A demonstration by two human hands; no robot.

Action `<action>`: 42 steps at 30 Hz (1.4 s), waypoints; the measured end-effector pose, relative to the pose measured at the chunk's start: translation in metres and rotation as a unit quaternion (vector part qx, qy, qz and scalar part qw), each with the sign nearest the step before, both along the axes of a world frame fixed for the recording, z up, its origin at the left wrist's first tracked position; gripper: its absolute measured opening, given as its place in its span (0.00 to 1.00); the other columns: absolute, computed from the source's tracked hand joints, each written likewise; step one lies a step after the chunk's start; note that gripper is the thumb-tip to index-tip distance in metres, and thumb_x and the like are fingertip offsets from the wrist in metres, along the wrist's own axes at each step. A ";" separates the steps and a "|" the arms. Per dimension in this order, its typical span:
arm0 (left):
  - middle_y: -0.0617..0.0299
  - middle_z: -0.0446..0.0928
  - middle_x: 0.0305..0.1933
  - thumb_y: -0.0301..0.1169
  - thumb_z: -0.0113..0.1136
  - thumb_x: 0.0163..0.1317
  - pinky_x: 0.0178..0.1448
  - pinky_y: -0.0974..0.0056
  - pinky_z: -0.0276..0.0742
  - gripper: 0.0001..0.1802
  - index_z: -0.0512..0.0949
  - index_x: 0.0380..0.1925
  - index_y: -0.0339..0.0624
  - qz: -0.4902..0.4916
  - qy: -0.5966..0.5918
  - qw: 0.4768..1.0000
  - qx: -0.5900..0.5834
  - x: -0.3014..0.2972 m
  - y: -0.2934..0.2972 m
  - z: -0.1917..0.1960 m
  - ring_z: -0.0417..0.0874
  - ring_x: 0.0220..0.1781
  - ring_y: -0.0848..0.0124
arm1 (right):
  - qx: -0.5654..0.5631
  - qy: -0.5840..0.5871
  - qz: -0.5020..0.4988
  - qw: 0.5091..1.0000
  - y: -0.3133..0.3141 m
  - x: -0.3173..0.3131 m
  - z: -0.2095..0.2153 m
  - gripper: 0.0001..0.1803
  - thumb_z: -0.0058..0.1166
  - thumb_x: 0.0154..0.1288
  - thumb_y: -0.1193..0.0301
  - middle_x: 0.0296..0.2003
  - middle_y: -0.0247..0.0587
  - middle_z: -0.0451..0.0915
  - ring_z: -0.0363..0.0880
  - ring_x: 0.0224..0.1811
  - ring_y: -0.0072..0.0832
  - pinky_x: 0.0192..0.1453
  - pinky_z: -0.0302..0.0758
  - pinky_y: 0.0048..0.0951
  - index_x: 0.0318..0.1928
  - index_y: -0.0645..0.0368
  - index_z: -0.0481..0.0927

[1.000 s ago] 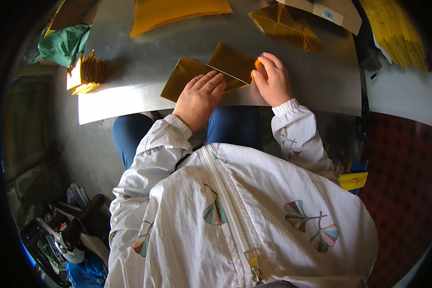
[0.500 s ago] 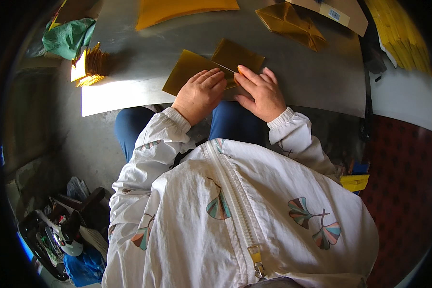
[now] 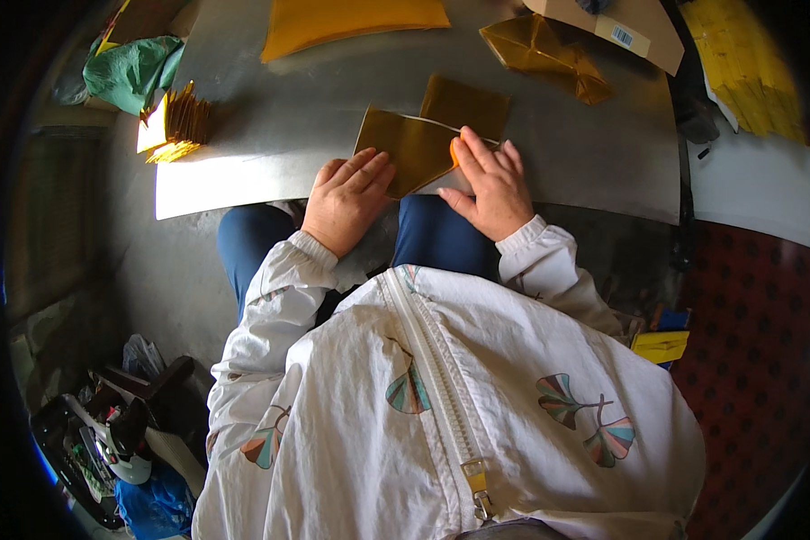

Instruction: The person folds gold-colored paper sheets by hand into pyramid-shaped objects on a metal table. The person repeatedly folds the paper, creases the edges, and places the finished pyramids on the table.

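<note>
A gold foil paper sheet (image 3: 416, 148), folded and with a pale edge along its top, lies at an angle near the table's front edge. Another gold flap (image 3: 466, 103) sticks out behind it; whether the two are one piece I cannot tell. My left hand (image 3: 349, 202) rests flat, its fingertips at the sheet's left lower edge. On the sheet's right end lie the outstretched fingers of my right hand (image 3: 493, 191), the thumb held apart. A bright orange bit of the paper shows beside these fingers, and they hide part of the right end.
Left on the metal table (image 3: 270, 117) stands a stack of folded gold papers (image 3: 178, 126), with a green plastic bag (image 3: 130, 72) behind. Farther back are a large gold sheet (image 3: 351, 27), a folded gold paper shape (image 3: 549, 56) and a cardboard box (image 3: 639, 40). Yellow bundles (image 3: 747, 72) lie right.
The folded gold paper has turned and shifted right. My left hand has slid left and down to its edge, while the right hand has stayed near its right end.
</note>
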State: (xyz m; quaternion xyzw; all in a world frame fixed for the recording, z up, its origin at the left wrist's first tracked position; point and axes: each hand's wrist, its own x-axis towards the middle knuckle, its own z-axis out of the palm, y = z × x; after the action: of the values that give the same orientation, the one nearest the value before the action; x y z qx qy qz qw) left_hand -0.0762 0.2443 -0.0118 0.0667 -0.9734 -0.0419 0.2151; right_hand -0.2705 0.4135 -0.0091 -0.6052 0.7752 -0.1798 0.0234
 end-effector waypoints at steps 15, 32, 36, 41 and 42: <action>0.62 0.76 0.60 0.35 0.66 0.53 0.65 0.55 0.70 0.23 0.79 0.51 0.47 -0.021 -0.029 0.999 0.008 -0.020 0.013 0.002 0.74 0.65 0.65 | -0.150 -0.033 -0.043 0.987 0.002 -0.014 -0.005 0.24 0.57 0.63 0.62 0.60 0.53 0.73 0.75 0.55 0.47 0.64 0.64 0.49 0.55 0.64 0.77; 0.59 0.78 0.59 0.27 0.58 0.58 0.67 0.57 0.69 0.15 0.79 0.46 0.43 -0.015 -0.066 0.997 -0.022 -0.023 -0.019 0.009 0.75 0.65 0.63 | 0.005 -0.185 -0.231 0.955 -0.009 -0.031 0.010 0.14 0.63 0.57 0.66 0.36 0.46 0.81 0.81 0.39 0.44 0.45 0.78 0.42 0.41 0.58 0.79; 0.58 0.78 0.57 0.31 0.60 0.57 0.69 0.55 0.67 0.16 0.78 0.47 0.44 0.010 -0.091 0.994 -0.053 -0.030 -0.019 0.012 0.74 0.65 0.62 | 0.007 -0.194 -0.183 0.964 -0.006 -0.022 0.015 0.12 0.63 0.56 0.66 0.35 0.46 0.81 0.81 0.37 0.44 0.41 0.78 0.42 0.37 0.58 0.77; 0.55 0.73 0.63 0.38 0.71 0.51 0.72 0.52 0.64 0.28 0.77 0.53 0.44 -0.035 -0.085 0.992 0.084 -0.042 0.018 0.008 0.70 0.69 0.57 | -0.003 -0.185 -0.186 0.965 0.004 -0.013 0.012 0.10 0.62 0.56 0.68 0.33 0.47 0.80 0.81 0.35 0.45 0.40 0.78 0.42 0.34 0.58 0.77; 0.55 0.72 0.64 0.39 0.72 0.50 0.72 0.51 0.64 0.30 0.76 0.54 0.44 -0.030 -0.089 0.991 0.097 -0.043 0.025 0.006 0.69 0.69 0.57 | -0.009 -0.185 -0.186 0.965 0.005 -0.012 0.011 0.09 0.62 0.56 0.69 0.33 0.47 0.80 0.81 0.35 0.45 0.40 0.78 0.42 0.34 0.59 0.76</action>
State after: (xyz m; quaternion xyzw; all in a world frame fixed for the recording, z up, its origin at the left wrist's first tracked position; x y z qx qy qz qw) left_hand -0.1196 0.2692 -0.0053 0.0613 -0.9816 -0.1369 0.1185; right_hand -0.2830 0.4188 0.0023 -0.4070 0.8546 -0.2963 0.1274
